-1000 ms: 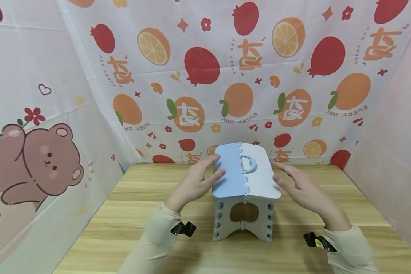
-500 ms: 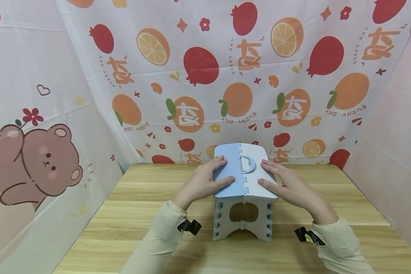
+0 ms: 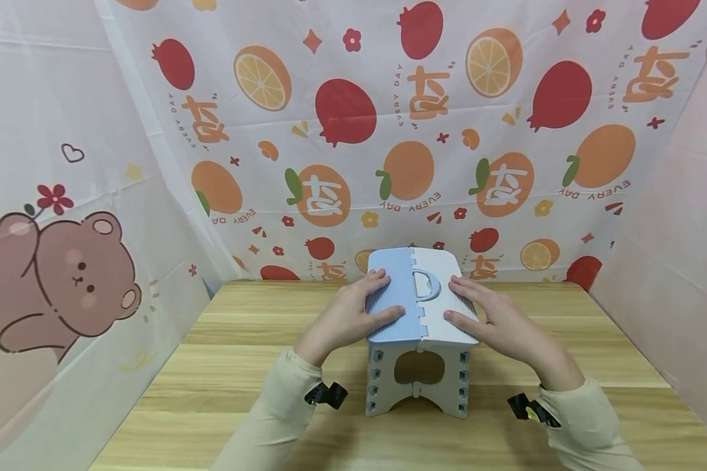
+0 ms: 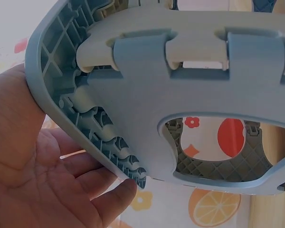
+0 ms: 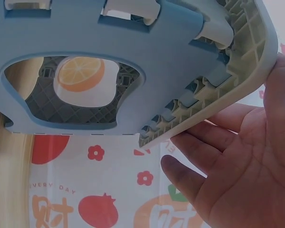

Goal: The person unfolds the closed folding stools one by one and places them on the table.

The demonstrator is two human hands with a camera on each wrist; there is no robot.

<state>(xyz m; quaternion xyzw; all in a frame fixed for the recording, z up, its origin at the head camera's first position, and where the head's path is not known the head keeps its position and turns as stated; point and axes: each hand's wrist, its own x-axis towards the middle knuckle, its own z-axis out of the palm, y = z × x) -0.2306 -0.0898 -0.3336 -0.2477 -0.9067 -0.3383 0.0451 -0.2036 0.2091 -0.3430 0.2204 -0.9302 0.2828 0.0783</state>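
A folding step stool (image 3: 391, 294) stands upright and unfolded on the table, its top half blue and half white. A blue loop handle (image 3: 438, 289) sits at the middle seam. My left hand (image 3: 353, 315) rests on the blue half, thumb and fingertips lying on top. On the white half rests my right hand (image 3: 503, 322), its fingers spread and fairly straight. From below, the left wrist view shows the ribbed underside (image 4: 61, 52) and the left fingers (image 4: 92, 183) along its edge. The right fingers (image 5: 204, 137) show beside the pale edge in the right wrist view.
The wooden table (image 3: 235, 366) carries the stool near its middle. A fruit-printed cloth (image 3: 353, 190) hangs right behind the table. To the left hangs a cloth with a bear print (image 3: 85, 275), and a plain pale cloth (image 3: 671, 281) is at the right.
Both hands have come inward from the stool's sides and settled on its top. Over the last half second they have stayed nearly still. The stool stands where it was.
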